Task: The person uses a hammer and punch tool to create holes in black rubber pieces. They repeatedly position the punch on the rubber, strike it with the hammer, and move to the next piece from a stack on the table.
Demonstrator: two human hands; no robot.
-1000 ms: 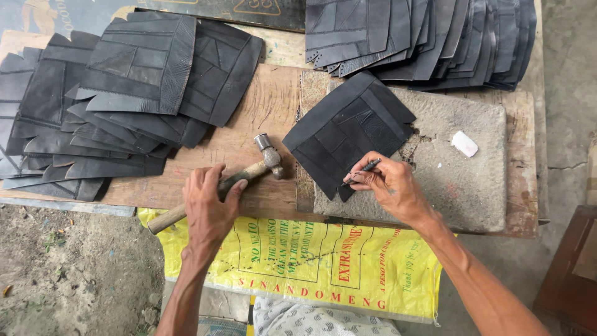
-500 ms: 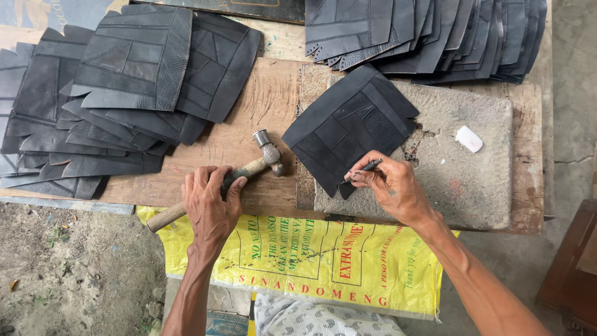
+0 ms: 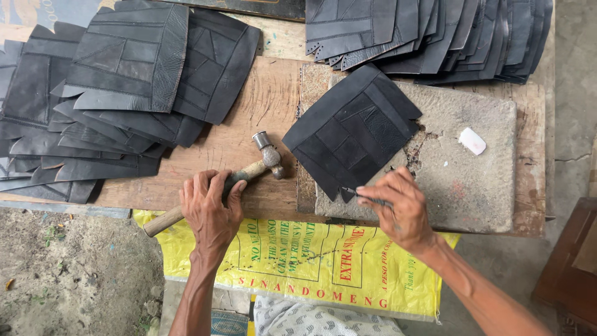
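Note:
My left hand [image 3: 210,210] grips the wooden handle of a hammer [image 3: 249,169] that lies across the wooden board, its metal head pointing toward the stone slab. My right hand [image 3: 398,208] pinches a thin metal punch tool [image 3: 360,196] and holds its tip against the near corner of a black patchwork leather piece [image 3: 351,134]. That piece lies flat on a grey stone slab [image 3: 472,186].
Stacks of black leather pieces lie at the left [image 3: 106,93] and at the top right [image 3: 435,31] of the wooden board [image 3: 255,106]. A small white chalk piece [image 3: 472,140] rests on the slab. A yellow printed sack [image 3: 311,267] hangs below the board's edge.
The punch tip has shifted slightly along the leather's near corner. The left hand stays on the hammer handle, which rests on the board.

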